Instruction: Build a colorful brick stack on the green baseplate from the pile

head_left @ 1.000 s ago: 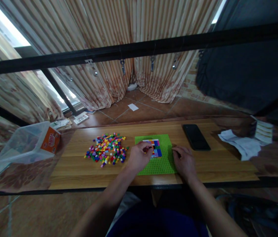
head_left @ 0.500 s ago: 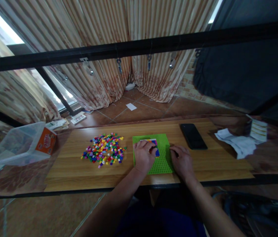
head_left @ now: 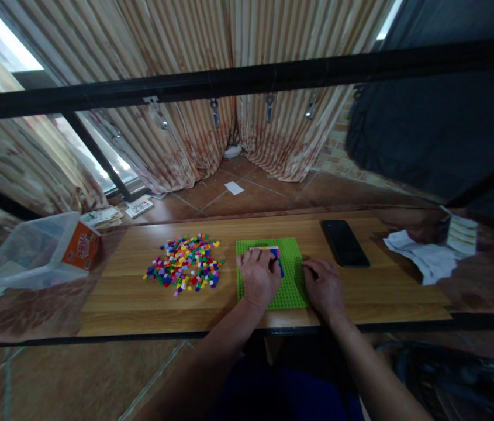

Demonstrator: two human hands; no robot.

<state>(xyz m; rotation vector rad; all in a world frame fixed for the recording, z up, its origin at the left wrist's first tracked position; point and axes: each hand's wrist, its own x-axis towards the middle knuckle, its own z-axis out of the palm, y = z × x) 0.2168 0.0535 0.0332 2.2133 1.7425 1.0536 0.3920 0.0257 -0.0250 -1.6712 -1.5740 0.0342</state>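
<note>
A green studded baseplate lies flat on the wooden table. On its upper middle sits a patch of small coloured bricks, with white, pink and blue showing. My left hand covers most of that patch, its fingers curled down and closed. Whatever is between those fingertips is hidden. At the plate's right edge rests my right hand, thumb and forefinger pressed together against the rim. Whether it grips the plate or a tiny piece does not show. A loose heap of small multicoloured bricks is spread left of the plate.
On the wooden table, a black phone lies right of the plate. Crumpled white paper is beyond the right end. A clear plastic box with an orange label stands at the left. A dark bar crosses beyond the table.
My left hand has shifted slightly right over the patch and covers more of its blue part. My right hand stays at the plate's edge. The view has tilted slightly.
</note>
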